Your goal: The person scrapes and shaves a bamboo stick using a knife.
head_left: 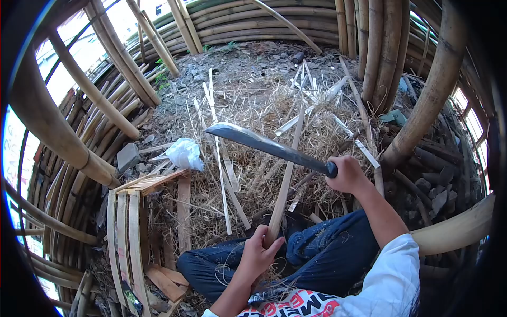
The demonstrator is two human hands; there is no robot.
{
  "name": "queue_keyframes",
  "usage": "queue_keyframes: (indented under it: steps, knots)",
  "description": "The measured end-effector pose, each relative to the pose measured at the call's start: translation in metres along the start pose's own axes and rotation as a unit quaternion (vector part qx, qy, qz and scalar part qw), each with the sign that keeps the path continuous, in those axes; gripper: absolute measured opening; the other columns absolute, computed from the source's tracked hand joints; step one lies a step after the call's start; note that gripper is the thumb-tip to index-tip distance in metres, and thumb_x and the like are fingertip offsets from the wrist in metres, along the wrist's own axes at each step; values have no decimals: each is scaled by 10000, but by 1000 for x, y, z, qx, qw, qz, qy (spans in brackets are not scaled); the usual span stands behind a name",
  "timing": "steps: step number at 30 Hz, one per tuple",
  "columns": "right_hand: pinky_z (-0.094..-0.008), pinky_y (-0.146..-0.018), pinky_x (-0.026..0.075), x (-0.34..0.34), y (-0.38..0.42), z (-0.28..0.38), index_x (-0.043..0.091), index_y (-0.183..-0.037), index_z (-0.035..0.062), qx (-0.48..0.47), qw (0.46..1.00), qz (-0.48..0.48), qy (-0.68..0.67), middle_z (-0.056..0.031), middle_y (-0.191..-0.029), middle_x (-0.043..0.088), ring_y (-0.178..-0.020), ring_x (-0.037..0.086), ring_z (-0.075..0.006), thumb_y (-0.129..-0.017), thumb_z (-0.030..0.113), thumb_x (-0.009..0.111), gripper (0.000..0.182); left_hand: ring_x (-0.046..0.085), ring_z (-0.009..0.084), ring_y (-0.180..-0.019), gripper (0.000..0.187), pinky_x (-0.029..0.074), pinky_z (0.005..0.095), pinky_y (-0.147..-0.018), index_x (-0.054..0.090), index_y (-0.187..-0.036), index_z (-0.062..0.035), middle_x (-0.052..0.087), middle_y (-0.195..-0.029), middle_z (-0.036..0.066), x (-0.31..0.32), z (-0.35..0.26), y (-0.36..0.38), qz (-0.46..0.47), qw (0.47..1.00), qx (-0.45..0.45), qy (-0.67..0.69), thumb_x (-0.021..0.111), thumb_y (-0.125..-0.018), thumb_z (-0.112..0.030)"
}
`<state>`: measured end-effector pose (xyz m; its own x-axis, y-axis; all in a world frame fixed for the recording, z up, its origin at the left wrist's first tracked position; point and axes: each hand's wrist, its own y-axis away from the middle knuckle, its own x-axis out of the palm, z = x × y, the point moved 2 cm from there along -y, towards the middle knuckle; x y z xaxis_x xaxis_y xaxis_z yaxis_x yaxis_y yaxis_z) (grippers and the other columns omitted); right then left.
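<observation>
My right hand [347, 175] is wrapped round the dark handle of a machete [266, 145], whose long blade points left and lies level across the view. In my left hand [259, 252] is the near end of a bamboo strip [285, 187], held over my lap with its far end slanting up and away from me. The machete's blade overlaps the strip in this view. Fine shavings [264, 185] cover the ground in front of my crossed legs [332, 245].
Thin split strips [217, 142] lie among the shavings. A white plastic bag [185, 154] and a slatted wooden crate [127, 232] are to my left. Thick bamboo poles [388, 53] stand around, with stacked bamboo [264, 24] at the back and rubble [441, 193] at the right.
</observation>
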<state>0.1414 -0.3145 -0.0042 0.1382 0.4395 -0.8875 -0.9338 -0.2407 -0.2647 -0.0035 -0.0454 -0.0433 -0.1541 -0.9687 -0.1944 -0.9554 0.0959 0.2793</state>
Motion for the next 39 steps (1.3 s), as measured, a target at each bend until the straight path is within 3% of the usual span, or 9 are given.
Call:
queue_keyframes:
  steps: [5, 7, 13, 17, 21, 26, 29, 33, 39]
  knots:
    - [-451, -651, 531, -12, 8, 34, 640, -762, 106, -62, 998, 28, 15, -134, -674, 656, -689, 666, -346, -657, 198, 678, 145, 585, 85, -512, 291, 430, 246, -426, 526, -1010, -38, 618, -654, 62, 4, -6, 5, -12, 999, -2, -44, 741, -853, -155]
    - [-452, -638, 526, -15, 2, 34, 632, -745, 112, -75, 997, 34, 3, -126, -662, 651, -681, 665, -343, -650, 200, 672, 137, 628, 121, -572, 325, 478, 273, -492, 525, -1014, -33, 640, -674, 105, 4, -7, 10, -88, 980, 128, -123, 758, -830, -163]
    - [-463, -687, 537, -12, 10, 20, 653, -762, 111, 31, 999, 22, -2, -144, -674, 658, -707, 672, -363, -648, 198, 695, 149, 643, 130, -604, 310, 486, 287, -525, 529, -1013, -39, 646, -687, 132, 9, 4, 12, -85, 979, 94, -159, 746, -812, -132]
    - [-482, -732, 535, -13, 1, 20, 652, -762, 104, -30, 998, 63, 10, -148, -706, 670, -720, 677, -358, -655, 197, 697, 149, 632, 122, -581, 291, 479, 287, -505, 521, -994, -43, 635, -663, 129, 11, 6, 15, -69, 983, 97, -142, 728, -799, -104]
    - [-461, -684, 534, -10, -6, -12, 626, -718, 102, 74, 997, -12, -10, -136, -682, 662, -667, 675, -338, -666, 175, 683, 107, 617, 94, -594, 275, 473, 268, -509, 523, -971, -37, 625, -652, 118, 13, 7, 19, -58, 986, 70, -137, 722, -789, -88]
    - [-446, -677, 535, -21, -2, 20, 641, -716, 113, -37, 999, 28, -20, -129, -625, 639, -658, 663, -345, -626, 179, 699, 126, 597, 75, -581, 280, 483, 255, -525, 532, -962, -32, 625, -643, 95, 10, 3, 25, -53, 986, 95, -125, 737, -780, -90]
    - [-437, -685, 542, -5, -7, -1, 662, -764, 128, 17, 1000, 21, -2, -126, -658, 656, -662, 667, -344, -615, 182, 697, 162, 597, 72, -587, 281, 487, 255, -533, 530, -962, -26, 625, -651, 96, 8, -4, 16, -39, 993, 11, -112, 735, -780, -87]
    - [-438, -684, 545, -10, 3, 9, 658, -760, 123, 0, 1000, 18, 12, -121, -668, 660, -666, 668, -342, -617, 171, 700, 156, 583, 66, -558, 259, 453, 246, -484, 520, -961, -23, 618, -626, 81, 9, 19, 21, -49, 988, 96, -109, 713, -793, -64]
    - [-444, -651, 537, -11, -8, -6, 629, -726, 112, 75, 997, -3, -4, -114, -647, 650, -656, 668, -333, -658, 174, 688, 109, 595, 54, -603, 264, 475, 234, -527, 522, -965, -17, 626, -649, 79, 6, 14, 24, -40, 993, 38, -101, 716, -789, -54]
